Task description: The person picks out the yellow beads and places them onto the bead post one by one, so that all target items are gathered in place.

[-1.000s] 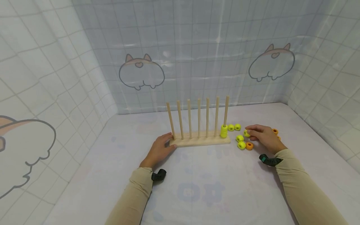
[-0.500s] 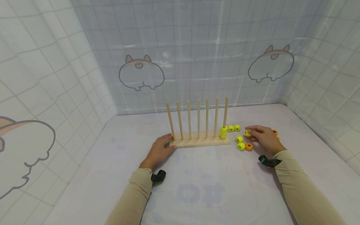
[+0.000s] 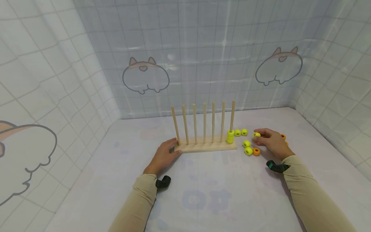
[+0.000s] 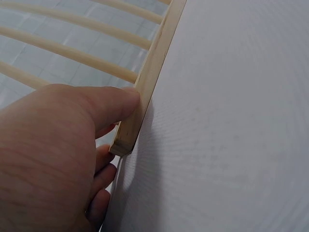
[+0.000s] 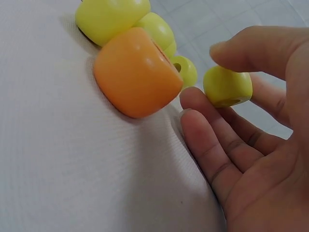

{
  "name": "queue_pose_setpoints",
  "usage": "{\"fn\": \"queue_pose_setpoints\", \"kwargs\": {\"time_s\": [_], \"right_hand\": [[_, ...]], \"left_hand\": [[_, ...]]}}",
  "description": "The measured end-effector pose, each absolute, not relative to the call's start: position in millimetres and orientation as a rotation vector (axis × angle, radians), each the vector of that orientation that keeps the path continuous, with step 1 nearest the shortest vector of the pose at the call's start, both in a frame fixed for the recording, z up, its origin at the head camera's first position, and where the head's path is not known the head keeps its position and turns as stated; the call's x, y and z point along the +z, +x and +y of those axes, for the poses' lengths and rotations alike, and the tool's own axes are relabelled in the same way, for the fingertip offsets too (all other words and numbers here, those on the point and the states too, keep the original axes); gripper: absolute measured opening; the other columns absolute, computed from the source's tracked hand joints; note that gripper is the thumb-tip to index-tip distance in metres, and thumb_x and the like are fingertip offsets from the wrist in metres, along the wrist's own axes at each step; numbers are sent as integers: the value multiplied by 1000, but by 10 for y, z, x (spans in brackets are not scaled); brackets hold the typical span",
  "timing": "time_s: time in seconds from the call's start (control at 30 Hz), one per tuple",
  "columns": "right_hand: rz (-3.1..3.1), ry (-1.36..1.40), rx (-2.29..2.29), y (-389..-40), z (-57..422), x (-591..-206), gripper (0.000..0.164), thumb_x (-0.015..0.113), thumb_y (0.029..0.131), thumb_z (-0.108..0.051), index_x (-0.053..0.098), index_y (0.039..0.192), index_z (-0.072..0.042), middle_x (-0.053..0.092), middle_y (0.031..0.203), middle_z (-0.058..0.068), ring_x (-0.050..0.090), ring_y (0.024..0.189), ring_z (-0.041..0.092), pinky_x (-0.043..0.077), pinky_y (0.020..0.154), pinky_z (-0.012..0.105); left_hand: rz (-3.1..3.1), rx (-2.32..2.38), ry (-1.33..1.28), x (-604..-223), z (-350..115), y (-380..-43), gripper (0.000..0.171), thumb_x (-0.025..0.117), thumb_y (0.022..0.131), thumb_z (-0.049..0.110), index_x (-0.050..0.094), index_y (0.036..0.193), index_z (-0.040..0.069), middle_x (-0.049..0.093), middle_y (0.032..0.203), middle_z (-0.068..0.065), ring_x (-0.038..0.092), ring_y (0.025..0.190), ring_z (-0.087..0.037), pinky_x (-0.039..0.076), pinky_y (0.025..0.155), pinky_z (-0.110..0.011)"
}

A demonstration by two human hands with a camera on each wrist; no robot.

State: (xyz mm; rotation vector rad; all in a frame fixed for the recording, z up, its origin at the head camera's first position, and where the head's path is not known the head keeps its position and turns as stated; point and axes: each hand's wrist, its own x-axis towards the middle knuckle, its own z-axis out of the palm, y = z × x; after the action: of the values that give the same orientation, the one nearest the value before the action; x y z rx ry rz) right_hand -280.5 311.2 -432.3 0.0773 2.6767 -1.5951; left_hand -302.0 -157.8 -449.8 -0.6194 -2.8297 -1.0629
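Note:
A wooden peg rack (image 3: 205,147) stands on the table, several upright pegs rising from its base. My left hand (image 3: 164,156) grips the left end of that base; in the left wrist view the thumb (image 4: 116,102) lies along the front edge and the other fingers are partly hidden behind it. Yellow beads (image 3: 230,137) are stacked on the rightmost peg. To the right of the rack, my right hand (image 3: 272,141) pinches a yellow bead (image 5: 227,87) between thumb and fingers. Its hole faces downward in the right wrist view.
Two loose yellow beads (image 3: 241,132) lie just right of the stacked peg. Nearer the front are two more yellow beads (image 3: 247,147) and an orange bead (image 3: 256,151). Further orange beads (image 3: 283,137) sit partly hidden behind the right hand. A tiled-pattern sheet (image 3: 185,48) hangs behind.
The yellow bead in my right hand has come up slightly and turned between the fingers, which now show it more fully. My left hand has stayed on the rack's base.

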Motion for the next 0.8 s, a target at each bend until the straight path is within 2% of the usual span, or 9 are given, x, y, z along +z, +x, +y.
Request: {"fn": "queue_pose_setpoints", "kwargs": {"time_s": [0.13, 0.23, 0.8], "right_hand": [[2682, 66, -1625, -2810, 3111, -4326, 61, 69, 96, -35, 48, 146, -6, 56, 133, 15, 65, 100, 18, 50, 86, 23], [2682, 56, -1645, -2805, 3106, -4323, 61, 70, 96, -33, 48, 145, -5, 56, 132, 16, 66, 99, 18, 51, 82, 20], [2637, 72, -1718, -2789, 3091, -4316, 59, 63, 100, -33, 45, 145, 0, 59, 131, 22, 67, 100, 17, 53, 81, 18]], "left_hand": [[-2818, -1079, -616, -4487, -1577, -3012, 54, 68, 96, 26, 54, 143, 2, 43, 154, -13, 33, 144, -37, 25, 117, -54], [-2819, -1087, -612, -4478, -1574, -3009, 54, 68, 96, 27, 55, 143, 3, 43, 155, -12, 33, 144, -37, 25, 118, -54], [-2829, -1087, -608, -4481, -1571, -2999, 54, 68, 96, 26, 54, 144, 3, 43, 155, -12, 32, 145, -36, 25, 118, -53]]}}
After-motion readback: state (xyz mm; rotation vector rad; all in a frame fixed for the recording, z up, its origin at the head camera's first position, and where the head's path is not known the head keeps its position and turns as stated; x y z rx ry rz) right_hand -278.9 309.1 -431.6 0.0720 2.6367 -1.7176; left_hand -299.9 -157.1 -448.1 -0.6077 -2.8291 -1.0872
